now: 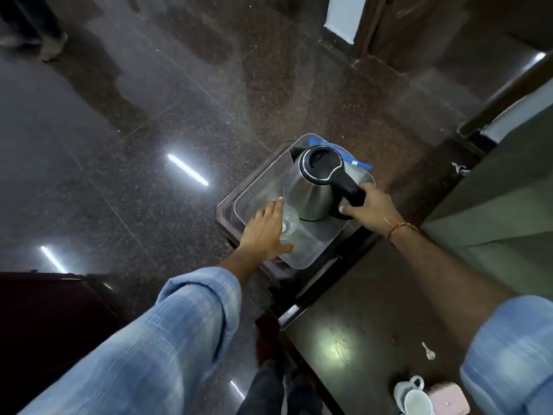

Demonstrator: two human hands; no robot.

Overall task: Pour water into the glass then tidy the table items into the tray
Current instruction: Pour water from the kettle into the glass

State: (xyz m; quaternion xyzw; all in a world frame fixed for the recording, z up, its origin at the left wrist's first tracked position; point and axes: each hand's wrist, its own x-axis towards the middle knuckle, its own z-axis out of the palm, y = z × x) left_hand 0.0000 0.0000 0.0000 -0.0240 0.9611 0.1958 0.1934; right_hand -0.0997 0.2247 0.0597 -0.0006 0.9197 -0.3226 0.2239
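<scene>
Worktop (374,310), dark and glossy, carries little near the person. At its far end a clear plastic tray (257,187) holds the steel electric kettle (311,187) upright, placed deep for room. Right hand (369,209) is closed around the kettle's black handle, steadying it. Left hand (264,232), fingers curled, cups the glass (289,221) in the tray, likely seating it beside the kettle.

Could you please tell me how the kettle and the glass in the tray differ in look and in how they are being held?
The kettle is opaque brushed metal with a black lid; the glass is clear. The kettle is far larger than the glass. The right hand grips the kettle by its black handle, while the left hand wraps the glass's side. Both stand upright in the clear tray.
</scene>
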